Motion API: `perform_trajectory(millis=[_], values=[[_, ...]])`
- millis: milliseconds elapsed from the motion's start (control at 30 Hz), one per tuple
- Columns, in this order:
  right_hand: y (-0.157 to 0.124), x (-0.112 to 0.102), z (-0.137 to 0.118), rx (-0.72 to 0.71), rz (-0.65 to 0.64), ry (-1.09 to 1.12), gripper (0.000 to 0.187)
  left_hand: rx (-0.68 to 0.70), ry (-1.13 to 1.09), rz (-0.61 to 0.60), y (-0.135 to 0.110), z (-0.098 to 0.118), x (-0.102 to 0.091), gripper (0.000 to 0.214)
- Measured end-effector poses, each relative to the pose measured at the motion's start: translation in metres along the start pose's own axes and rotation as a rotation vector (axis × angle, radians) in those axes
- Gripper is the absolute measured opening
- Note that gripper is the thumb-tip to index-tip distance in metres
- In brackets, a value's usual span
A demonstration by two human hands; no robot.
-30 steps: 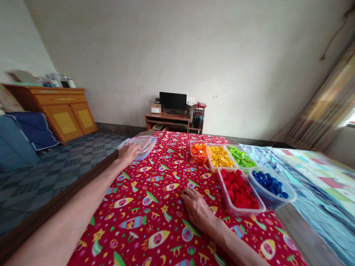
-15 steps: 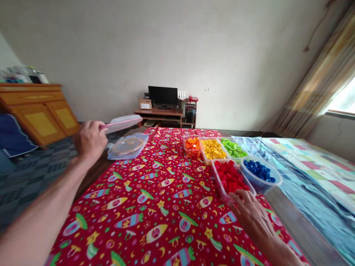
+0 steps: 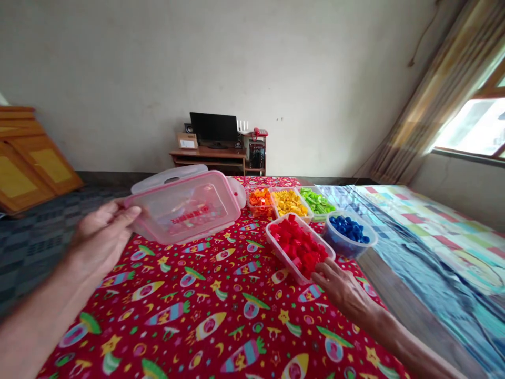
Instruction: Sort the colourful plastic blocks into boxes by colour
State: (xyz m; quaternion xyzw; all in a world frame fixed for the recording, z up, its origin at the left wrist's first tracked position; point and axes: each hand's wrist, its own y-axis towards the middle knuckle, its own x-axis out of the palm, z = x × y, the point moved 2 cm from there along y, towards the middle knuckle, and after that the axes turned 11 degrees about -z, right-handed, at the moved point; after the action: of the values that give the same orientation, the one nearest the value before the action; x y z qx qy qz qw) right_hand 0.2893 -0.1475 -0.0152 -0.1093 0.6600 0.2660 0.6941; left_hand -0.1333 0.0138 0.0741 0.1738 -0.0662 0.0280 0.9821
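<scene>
My left hand [image 3: 100, 239] grips a clear rectangular lid with a pink rim [image 3: 183, 208] by its left edge and holds it tilted above the table. My right hand [image 3: 341, 287] rests at the near corner of the clear tub of red bricks [image 3: 300, 247], fingers curled against its rim. Behind that tub stand tubs of orange bricks [image 3: 259, 201], yellow bricks [image 3: 289, 202] and green bricks [image 3: 316, 201]. A round clear bowl of blue pieces [image 3: 349, 234] sits to the right of the red tub.
A red cloth with a rocket pattern [image 3: 221, 316] covers the table. More clear lids [image 3: 169, 176] lie behind the held one. A desk with a monitor [image 3: 215, 129] stands at the far wall, a wooden cabinet [image 3: 27, 171] at left, bedding [image 3: 434, 237] at right.
My left hand has lifted one lid off the stack at the far left and carried it right, toward the tubs. My right hand has moved from the cloth to the red tub's near corner.
</scene>
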Motion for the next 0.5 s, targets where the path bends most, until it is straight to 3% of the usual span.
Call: perform_trajectory(millis=[167, 300, 400, 500], values=[[0.017, -0.015, -0.008, -0.210, -0.060, -0.012, 0.026, -0.194, -0.148, -0.116, -0.016, -0.003, 0.021, 0.015], [0.024, -0.008, 0.001, -0.289, -0.087, -0.020, 0.029, -0.308, -0.206, -0.182, -0.025, -0.007, 0.042, 0.019], [0.021, 0.002, 0.017, -0.240, -0.044, 0.065, 0.029, -0.349, -0.229, -0.228, -0.030, -0.014, 0.050, 0.023], [0.021, 0.005, 0.025, -0.109, 0.103, 0.132, 0.038, -0.375, -0.241, -0.231, -0.028, -0.020, 0.052, 0.024]])
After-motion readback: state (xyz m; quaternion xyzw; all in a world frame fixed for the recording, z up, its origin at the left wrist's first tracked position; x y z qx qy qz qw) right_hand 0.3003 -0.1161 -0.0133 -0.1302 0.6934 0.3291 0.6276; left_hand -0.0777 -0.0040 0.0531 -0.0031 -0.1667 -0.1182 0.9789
